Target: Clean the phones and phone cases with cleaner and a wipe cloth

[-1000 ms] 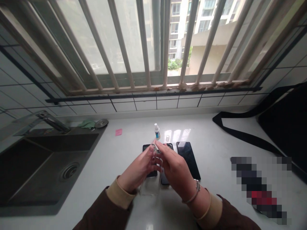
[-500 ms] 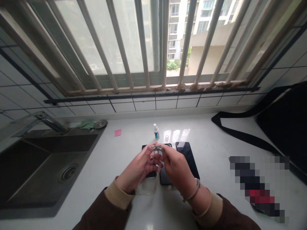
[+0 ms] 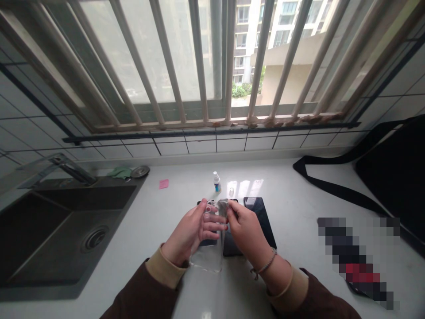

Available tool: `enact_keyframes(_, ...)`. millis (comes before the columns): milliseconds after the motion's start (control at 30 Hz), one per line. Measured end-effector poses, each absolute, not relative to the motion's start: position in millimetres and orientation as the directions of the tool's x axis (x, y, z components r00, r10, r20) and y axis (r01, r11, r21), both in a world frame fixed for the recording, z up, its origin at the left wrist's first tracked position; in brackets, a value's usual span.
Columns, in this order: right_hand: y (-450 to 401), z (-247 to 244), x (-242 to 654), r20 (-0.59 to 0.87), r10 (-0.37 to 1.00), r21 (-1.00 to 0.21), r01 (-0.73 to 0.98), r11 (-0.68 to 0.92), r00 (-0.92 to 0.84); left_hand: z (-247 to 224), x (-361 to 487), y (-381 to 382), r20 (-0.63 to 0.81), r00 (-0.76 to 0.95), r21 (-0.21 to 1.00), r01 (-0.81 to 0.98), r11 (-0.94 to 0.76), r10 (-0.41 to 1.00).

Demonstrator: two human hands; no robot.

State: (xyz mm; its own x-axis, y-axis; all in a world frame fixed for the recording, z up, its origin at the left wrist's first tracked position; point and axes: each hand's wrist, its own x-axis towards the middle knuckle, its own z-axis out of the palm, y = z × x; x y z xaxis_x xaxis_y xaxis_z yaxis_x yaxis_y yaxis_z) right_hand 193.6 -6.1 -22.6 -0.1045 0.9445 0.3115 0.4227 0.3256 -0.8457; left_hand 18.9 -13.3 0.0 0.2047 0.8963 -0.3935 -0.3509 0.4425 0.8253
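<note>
My left hand [image 3: 186, 237] holds a clear phone case [image 3: 206, 261] upright, its fingers spread behind the see-through back and its thumb along the left edge. Round camera openings show near the top of the case. Pinched in my right hand [image 3: 247, 228] is a small grey cloth [image 3: 222, 205], at the case's upper right edge. Behind and below the hands lie dark phones: one phone [image 3: 208, 243] seen partly through the case, another [image 3: 231, 249] partly under my right hand, and a third [image 3: 260, 217] just to the right.
A small white spray bottle [image 3: 217, 182] stands beyond the hands, beside its clear cap [image 3: 231, 192]. A pink slip [image 3: 164, 184] lies to its left. The sink [image 3: 75, 290] and tap [image 3: 75, 170] are at left; a black bag with a strap [image 3: 332, 188] is at right.
My right hand has moved slightly right, drawing the cloth away from the camera openings to the case's right edge. My left fingers have straightened and spread behind the case.
</note>
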Motion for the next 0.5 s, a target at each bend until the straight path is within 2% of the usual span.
enact_keyframes(133,-5.5,-24.5,193.6,0.308,0.948,-0.859,0.403,0.315,-0.084,-1.3,21.1,-14.4,-0.335,0.132,0.887,-0.291,0.359,0.933)
enact_keyframes(267,-4.7,-25.0,193.8,0.276,0.957,-0.878,0.383,0.289,-0.09,-2.1,20.7,-11.1,-0.211,0.018,0.939,-0.273,0.207,0.977)
enact_keyframes(400,-4.0,-26.1,192.8,0.209,0.97,-0.906,0.348,0.24,-0.125,-4.9,20.1,-7.3,-0.142,-0.12,0.953,-0.285,0.103,0.983)
enact_keyframes(500,-5.0,-28.6,189.3,0.176,0.968,-0.94,0.261,0.219,-0.179,-8.0,19.0,-5.2,-0.108,-0.228,0.959,-0.281,0.041,0.968)
